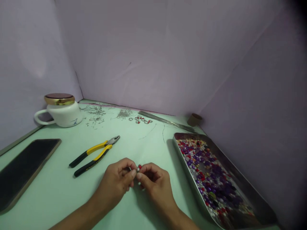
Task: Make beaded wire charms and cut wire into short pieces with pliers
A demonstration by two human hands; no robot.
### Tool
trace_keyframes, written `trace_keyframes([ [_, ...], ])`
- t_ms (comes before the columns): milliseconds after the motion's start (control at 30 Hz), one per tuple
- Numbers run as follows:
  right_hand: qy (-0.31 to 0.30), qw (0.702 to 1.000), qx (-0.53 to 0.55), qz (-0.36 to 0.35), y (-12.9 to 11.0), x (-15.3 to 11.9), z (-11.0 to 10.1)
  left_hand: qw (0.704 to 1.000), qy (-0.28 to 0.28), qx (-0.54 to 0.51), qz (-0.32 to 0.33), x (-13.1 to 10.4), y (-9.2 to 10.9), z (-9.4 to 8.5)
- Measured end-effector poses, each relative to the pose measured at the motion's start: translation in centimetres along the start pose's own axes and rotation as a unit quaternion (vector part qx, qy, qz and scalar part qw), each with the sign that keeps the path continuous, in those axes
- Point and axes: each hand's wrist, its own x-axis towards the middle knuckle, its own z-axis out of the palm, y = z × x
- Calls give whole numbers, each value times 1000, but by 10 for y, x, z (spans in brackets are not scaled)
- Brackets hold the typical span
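Note:
A small beaded piece (138, 167) with silvery and red beads is pinched between my two hands, low in the middle of the view. My left hand (120, 177) grips it from the left with thumb and fingertips. From the right, my right hand (155, 182) holds the same piece, its thumb and index finger closed on it. More pale beads show just below the fingertips, partly hidden by the fingers. Pliers (96, 155) with yellow and black handles lie to the left of my hands, jaws pointing up and right.
A metal tray (189, 169) of mixed beads stands at right. Behind lie red-beaded rings (141, 120), wire scraps (96, 111), long wires (165, 121) and a brown cup (194, 119). A phone (26, 169) and a lidded white mug (66, 114) are at left.

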Motion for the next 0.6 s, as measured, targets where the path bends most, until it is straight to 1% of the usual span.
trace_keyframes([
  [200, 14, 998, -51, -38, 1, -1, -1, 999, -15, -26, 14, 1, -1, -4],
  [400, 20, 996, -69, -60, 7, 0, -4, 997, 28, -3, 74, 2, 1, -3],
  [500, 6, 995, -68, -79, 9, 1, -4, 996, 39, 9, 83, 2, 1, -2],
  [600, 17, 995, -62, -77, 9, 0, -4, 992, 44, 43, 109, 1, 0, -2],
])
